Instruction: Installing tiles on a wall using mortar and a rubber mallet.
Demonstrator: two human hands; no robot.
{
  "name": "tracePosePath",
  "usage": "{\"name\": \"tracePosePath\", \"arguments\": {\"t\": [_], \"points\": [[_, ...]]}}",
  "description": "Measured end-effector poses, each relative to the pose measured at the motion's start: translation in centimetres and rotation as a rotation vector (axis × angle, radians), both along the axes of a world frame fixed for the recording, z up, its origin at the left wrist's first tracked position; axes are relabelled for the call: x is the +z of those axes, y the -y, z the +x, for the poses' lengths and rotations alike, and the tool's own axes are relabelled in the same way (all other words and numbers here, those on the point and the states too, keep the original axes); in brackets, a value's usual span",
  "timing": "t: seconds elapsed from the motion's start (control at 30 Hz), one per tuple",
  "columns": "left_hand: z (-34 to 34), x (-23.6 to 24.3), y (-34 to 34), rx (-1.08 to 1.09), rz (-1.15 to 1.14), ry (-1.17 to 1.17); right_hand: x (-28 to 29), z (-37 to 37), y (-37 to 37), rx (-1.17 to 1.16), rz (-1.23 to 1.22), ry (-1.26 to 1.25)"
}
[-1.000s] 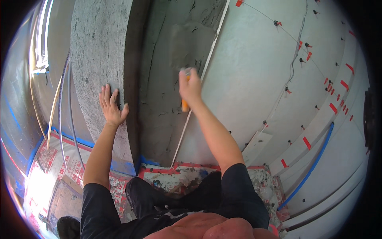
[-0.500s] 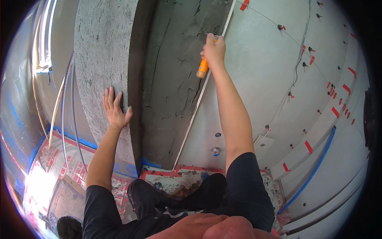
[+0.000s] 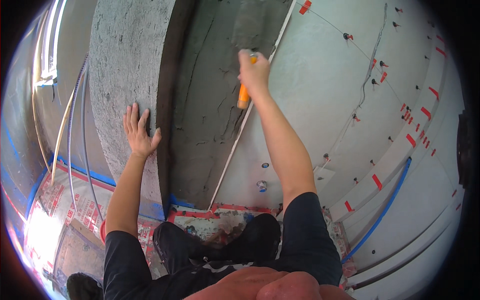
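Observation:
My right hand [image 3: 255,72] is closed around the orange handle [image 3: 243,96] of what looks like a trowel, its butt end towards me. The tool's blade blends into the grey mortar and is hard to make out. The hand is over a recessed strip of wall coated in damp grey mortar [image 3: 205,110], close to the thin pale edging strip [image 3: 235,145] on its right. Ridges and cracks run through the coat. To the left, my left hand [image 3: 139,132] lies flat with fingers apart on the rough grey face of a protruding column [image 3: 127,60].
Pale wall panels [image 3: 305,100] with red tape and small dark tile clips stand right. A blue hose [image 3: 382,215] curves beside them. Loose cables [image 3: 75,125] hang left of the column. Printed protective sheeting [image 3: 92,192] covers the floor. A metal pipe fitting [image 3: 261,186] projects from the panels.
My right hand has moved slightly left and nearer to me with the tool. The view has shifted a little; my left hand stays against the column.

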State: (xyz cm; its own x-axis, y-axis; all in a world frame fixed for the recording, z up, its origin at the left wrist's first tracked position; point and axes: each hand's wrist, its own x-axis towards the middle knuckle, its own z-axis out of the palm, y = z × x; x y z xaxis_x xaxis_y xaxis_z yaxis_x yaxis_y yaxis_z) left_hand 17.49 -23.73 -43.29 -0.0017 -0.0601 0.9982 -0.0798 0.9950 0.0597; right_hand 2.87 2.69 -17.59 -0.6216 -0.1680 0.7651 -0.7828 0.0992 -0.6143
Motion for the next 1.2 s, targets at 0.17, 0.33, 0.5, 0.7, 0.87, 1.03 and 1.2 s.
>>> {"name": "tracePosePath", "arguments": {"t": [0.17, 0.33, 0.5, 0.7, 0.87, 1.03, 1.2], "points": [[0.4, 0.1, -0.2, -0.014, 0.001, -0.01, 6.5, 2.1, -1.7, 0.286, -0.238, 0.196], [0.4, 0.1, -0.5, -0.021, 0.001, -0.008, 9.9, 1.8, -2.7, 0.297, -0.221, 0.231], [0.3, -0.6, 0.3, -0.025, 0.016, -0.011, 10.5, 0.9, -1.8, 0.243, -0.207, 0.313], [-0.7, 0.3, 0.4, -0.061, 0.013, -0.027, 5.7, 1.1, -3.9, 0.208, -0.137, 0.369], [-0.5, -0.3, 0.5, -0.071, 0.029, -0.029, -8.2, 2.9, -2.2, 0.228, -0.226, 0.448], [-0.4, -0.5, 0.4, -0.053, 0.001, -0.022, -22.6, 4.9, -0.7, 0.158, -0.29, 0.553], [-0.9, -0.7, 0.2, -0.058, -0.004, -0.025, -36.1, 3.8, -0.1, 0.171, -0.318, 0.58]]}}
